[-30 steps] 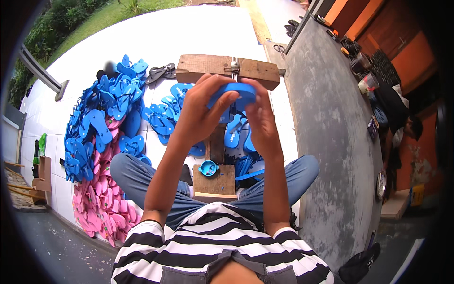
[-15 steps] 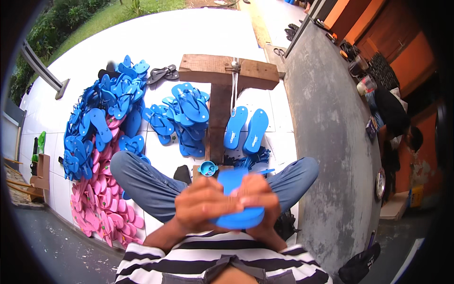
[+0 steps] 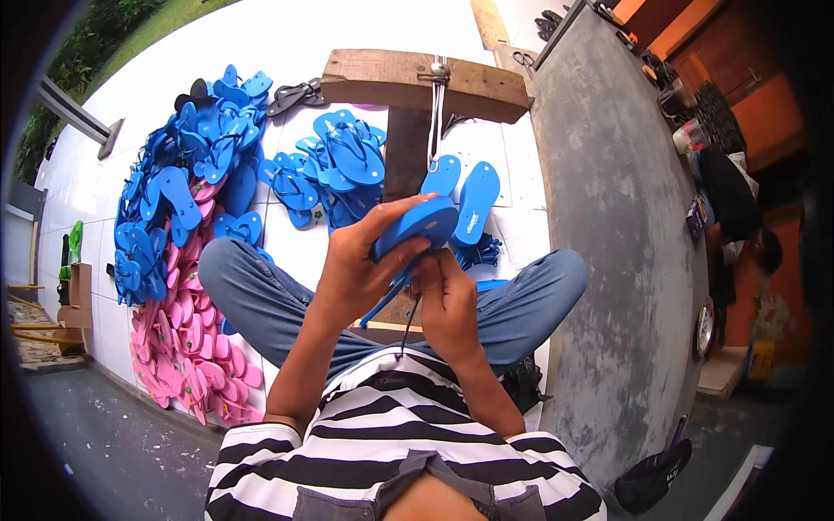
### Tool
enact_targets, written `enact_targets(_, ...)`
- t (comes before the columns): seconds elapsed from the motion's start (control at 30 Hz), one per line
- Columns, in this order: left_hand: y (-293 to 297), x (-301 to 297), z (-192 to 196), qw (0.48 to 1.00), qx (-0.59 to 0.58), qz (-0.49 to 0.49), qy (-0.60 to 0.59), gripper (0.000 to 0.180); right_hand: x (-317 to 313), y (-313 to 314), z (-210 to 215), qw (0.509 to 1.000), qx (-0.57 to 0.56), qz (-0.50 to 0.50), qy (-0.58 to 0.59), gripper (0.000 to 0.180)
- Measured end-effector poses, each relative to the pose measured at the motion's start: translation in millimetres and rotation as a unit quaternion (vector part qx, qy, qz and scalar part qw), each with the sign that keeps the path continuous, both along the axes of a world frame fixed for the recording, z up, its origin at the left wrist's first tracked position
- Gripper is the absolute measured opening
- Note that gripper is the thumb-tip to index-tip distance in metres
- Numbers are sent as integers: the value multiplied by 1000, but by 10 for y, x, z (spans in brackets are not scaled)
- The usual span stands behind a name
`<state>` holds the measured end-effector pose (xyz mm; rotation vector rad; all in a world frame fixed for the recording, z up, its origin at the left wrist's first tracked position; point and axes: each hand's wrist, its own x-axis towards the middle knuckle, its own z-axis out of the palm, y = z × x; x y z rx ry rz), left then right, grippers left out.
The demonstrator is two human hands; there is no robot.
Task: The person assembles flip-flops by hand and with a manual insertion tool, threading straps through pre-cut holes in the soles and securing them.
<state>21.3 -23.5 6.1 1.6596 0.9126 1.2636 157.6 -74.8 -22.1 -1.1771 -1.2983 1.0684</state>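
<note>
Blue foam sandal sole (image 3: 419, 227) sits above the person's lap, gripped by the left hand (image 3: 352, 273) while the right hand (image 3: 447, 300) pinches its strap (image 3: 382, 301) underneath, likely mid-fitting; next probably calls for seating the strap plug firmly.

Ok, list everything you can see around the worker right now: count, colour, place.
blue sandal sole: one, blue, held in both hands above the lap
blue strap: one, hanging under the held sole
wooden T-shaped stand: one, brown, on the white floor ahead
metal hook: one, silver, hanging from the stand
blue soles on the floor: two, right of the stand's stem
blue sandals: many, piled left
pink sandals: many, lower left
concrete ledge: one, grey, right
left hand: grips the sole
right hand: fingers at the strap
</note>
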Motion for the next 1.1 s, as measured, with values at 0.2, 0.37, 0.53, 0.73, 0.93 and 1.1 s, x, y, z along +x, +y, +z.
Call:
enact_targets(0.2,189,-100,-43,986,125,84,76,39,-62,107,65,969,-121,60,207,29)
enact_targets(0.37,133,-157,-95,996,52,57,38,35,-42,104,-173,922,-207,103,310,43)
enact_targets(0.53,23,-151,-293,962,23,-52,-265,37,-105,204,-395,815,-271,65,508,58)
enact_targets(0.73,249,-335,-416,970,126,94,186,46,424,571,-373,943,120,-53,307,37)
enact_targets(0.93,272,-156,16,970,241,22,23,45,437,752,128,913,372,20,-167,48)
enact_targets(1.1,413,-97,144,966,255,41,0,34,398,881,218,910,385,-17,-155,49)
